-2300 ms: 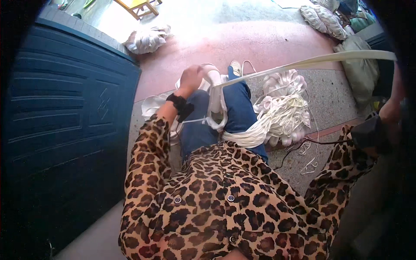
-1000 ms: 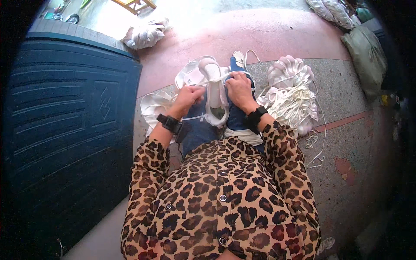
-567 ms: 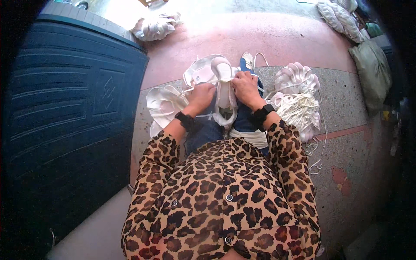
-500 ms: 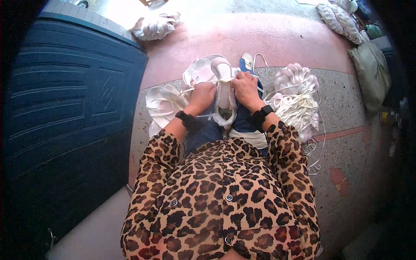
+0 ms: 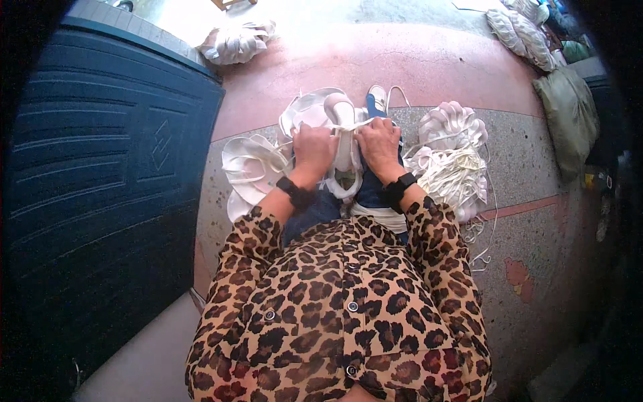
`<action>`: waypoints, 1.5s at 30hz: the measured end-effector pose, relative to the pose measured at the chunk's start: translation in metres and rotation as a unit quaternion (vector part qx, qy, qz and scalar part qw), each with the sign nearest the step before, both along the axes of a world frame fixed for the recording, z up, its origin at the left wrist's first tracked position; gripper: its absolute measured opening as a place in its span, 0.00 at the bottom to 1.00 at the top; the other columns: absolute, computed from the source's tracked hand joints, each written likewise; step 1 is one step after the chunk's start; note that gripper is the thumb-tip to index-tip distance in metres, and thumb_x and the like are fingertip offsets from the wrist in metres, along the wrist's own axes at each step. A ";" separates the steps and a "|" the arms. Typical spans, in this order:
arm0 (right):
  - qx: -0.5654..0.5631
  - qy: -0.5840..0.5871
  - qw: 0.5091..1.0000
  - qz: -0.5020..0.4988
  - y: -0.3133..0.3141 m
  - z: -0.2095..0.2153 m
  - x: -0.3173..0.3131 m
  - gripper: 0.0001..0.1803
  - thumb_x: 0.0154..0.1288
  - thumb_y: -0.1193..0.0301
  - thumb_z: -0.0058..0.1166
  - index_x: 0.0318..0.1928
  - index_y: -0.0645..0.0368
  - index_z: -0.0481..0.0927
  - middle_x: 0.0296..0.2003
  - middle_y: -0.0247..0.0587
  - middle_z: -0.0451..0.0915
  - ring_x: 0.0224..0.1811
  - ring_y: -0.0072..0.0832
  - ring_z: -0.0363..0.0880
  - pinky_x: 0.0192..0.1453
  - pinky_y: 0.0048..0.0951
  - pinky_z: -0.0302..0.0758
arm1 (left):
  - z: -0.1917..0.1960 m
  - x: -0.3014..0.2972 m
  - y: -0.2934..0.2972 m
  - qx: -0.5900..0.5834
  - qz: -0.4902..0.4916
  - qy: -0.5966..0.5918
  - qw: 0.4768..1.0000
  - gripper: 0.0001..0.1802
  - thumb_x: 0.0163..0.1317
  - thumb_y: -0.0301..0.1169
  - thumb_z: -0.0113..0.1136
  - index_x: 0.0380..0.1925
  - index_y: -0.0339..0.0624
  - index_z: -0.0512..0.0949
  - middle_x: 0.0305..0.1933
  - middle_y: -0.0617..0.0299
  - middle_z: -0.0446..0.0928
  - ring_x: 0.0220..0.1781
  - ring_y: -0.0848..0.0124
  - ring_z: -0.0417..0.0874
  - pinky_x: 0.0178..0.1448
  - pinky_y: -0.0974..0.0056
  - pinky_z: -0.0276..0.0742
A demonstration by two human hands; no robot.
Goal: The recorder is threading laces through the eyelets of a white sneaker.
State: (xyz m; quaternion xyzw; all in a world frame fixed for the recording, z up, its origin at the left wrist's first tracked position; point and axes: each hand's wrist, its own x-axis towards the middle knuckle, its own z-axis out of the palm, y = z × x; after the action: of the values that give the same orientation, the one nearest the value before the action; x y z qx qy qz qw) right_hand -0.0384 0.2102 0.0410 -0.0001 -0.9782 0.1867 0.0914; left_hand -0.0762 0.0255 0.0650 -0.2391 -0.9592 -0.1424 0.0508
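Observation:
A white shoe upper (image 5: 344, 155) lies lengthwise over my lap, its rounded toe pointing away from me. Across it runs a white shoelace (image 5: 347, 126), stretched between my two hands. My left hand (image 5: 312, 153) is closed on the lace at the upper's left side. At the right side, my right hand (image 5: 380, 144) pinches the lace with curled fingers. Fingertips and the eyelets beneath them are partly hidden. More white uppers (image 5: 249, 167) lie by my left knee, and another upper (image 5: 305, 110) rests just beyond my left hand.
To my right, a fanned bundle of uppers (image 5: 455, 124) sits beside a tangled heap of white laces (image 5: 445, 167). A blue panelled door (image 5: 100, 154) stands at left. Further off are a white bundle (image 5: 238, 43), long bundles (image 5: 519, 37) and a grey-green sack (image 5: 568, 117).
Both hands have shifted slightly over the upper, and the lace between them now shows as a raised strand. The view has moved a little; the piles stay put.

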 end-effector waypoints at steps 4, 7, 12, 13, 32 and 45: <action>0.053 -0.039 0.998 0.019 -0.008 0.016 0.007 0.15 0.59 0.55 0.62 0.33 0.53 0.87 0.35 0.38 0.80 0.49 0.37 0.74 0.52 0.44 0.64 | 0.016 0.020 0.009 -0.063 0.000 -0.010 0.998 0.14 0.61 0.39 0.64 0.39 0.40 0.82 0.36 0.54 0.83 0.47 0.53 0.79 0.48 0.47 0.75; 0.081 -0.077 0.994 0.016 -0.012 0.020 0.002 0.14 0.59 0.57 0.60 0.31 0.55 0.87 0.36 0.41 0.81 0.49 0.39 0.75 0.50 0.45 0.66 | 0.002 0.017 0.004 -0.062 0.000 -0.044 0.997 0.13 0.62 0.35 0.60 0.41 0.38 0.81 0.37 0.54 0.83 0.47 0.52 0.79 0.49 0.46 0.75; 0.031 -0.104 0.994 0.026 -0.002 -0.007 -0.004 0.11 0.60 0.65 0.56 0.36 0.58 0.86 0.37 0.45 0.81 0.48 0.43 0.75 0.49 0.48 0.70 | -0.020 0.006 -0.008 0.037 -0.058 -0.062 0.996 0.07 0.60 0.30 0.57 0.36 0.41 0.81 0.38 0.53 0.82 0.46 0.51 0.79 0.50 0.49 0.74; 0.014 -0.094 0.995 0.036 0.000 -0.009 -0.003 0.11 0.61 0.66 0.55 0.37 0.59 0.86 0.37 0.46 0.80 0.48 0.44 0.75 0.49 0.48 0.71 | -0.023 0.001 -0.013 0.068 -0.080 -0.068 0.992 0.07 0.61 0.29 0.56 0.36 0.41 0.81 0.38 0.52 0.82 0.45 0.50 0.79 0.50 0.50 0.74; -0.232 0.080 0.969 0.031 -0.006 -0.021 0.004 0.04 0.60 0.74 0.55 0.33 0.59 0.81 0.29 0.49 0.81 0.37 0.47 0.79 0.43 0.46 0.75 | -0.009 -0.053 0.036 -0.074 -0.137 -0.101 0.983 0.12 0.58 0.37 0.65 0.30 0.38 0.84 0.38 0.48 0.83 0.46 0.48 0.82 0.50 0.48 0.80; -0.050 0.030 0.994 0.097 -0.006 -0.032 -0.008 0.05 0.53 0.70 0.60 0.32 0.55 0.83 0.33 0.40 0.83 0.43 0.37 0.81 0.45 0.41 0.75 | -0.017 -0.066 0.030 0.055 -0.120 -0.176 0.975 0.10 0.57 0.31 0.64 0.35 0.38 0.80 0.40 0.47 0.82 0.40 0.52 0.83 0.43 0.55 0.79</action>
State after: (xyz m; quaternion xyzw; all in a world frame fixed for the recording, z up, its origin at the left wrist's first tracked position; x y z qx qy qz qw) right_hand -0.0461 0.2037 0.0087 0.0956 -0.9598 0.2433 0.1021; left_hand -0.1420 0.0552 0.0476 -0.3203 -0.9080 -0.2403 -0.1234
